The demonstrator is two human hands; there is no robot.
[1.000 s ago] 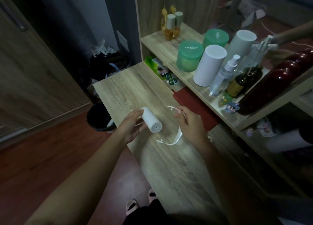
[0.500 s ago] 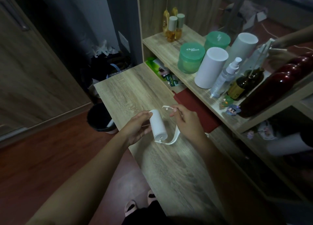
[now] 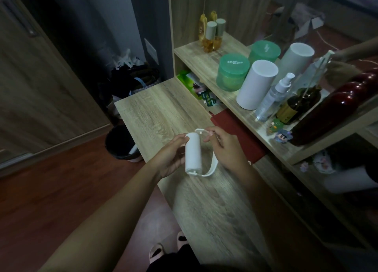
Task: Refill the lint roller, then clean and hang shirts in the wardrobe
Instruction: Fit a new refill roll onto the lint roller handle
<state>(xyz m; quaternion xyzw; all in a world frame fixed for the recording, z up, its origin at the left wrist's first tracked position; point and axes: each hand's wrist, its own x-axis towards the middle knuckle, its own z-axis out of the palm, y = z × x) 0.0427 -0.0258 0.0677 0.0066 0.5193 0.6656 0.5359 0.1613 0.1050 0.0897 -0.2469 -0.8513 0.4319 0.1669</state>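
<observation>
A white refill roll (image 3: 193, 153) stands nearly on end above the wooden desk (image 3: 155, 112), and my left hand (image 3: 170, 156) grips its left side. My right hand (image 3: 227, 149) holds the white lint roller frame (image 3: 210, 169), whose curved arm wraps under the roll's lower end. The frame's upper prong (image 3: 199, 131) sits just beside the roll's top, pinched between my right fingers. No shirts or wardrobe contents are in sight.
The shelf (image 3: 196, 55) to the right carries green jars (image 3: 233, 71), white canisters (image 3: 256, 83), a spray bottle (image 3: 274, 95) and dark bottles. A red pouch (image 3: 239, 136) lies on the desk by my right hand. A black bin (image 3: 120, 143) stands on the floor to the left.
The roll has swung from lying tilted to nearly upright and has moved in between the frame's two prongs. Both hands have come closer together.
</observation>
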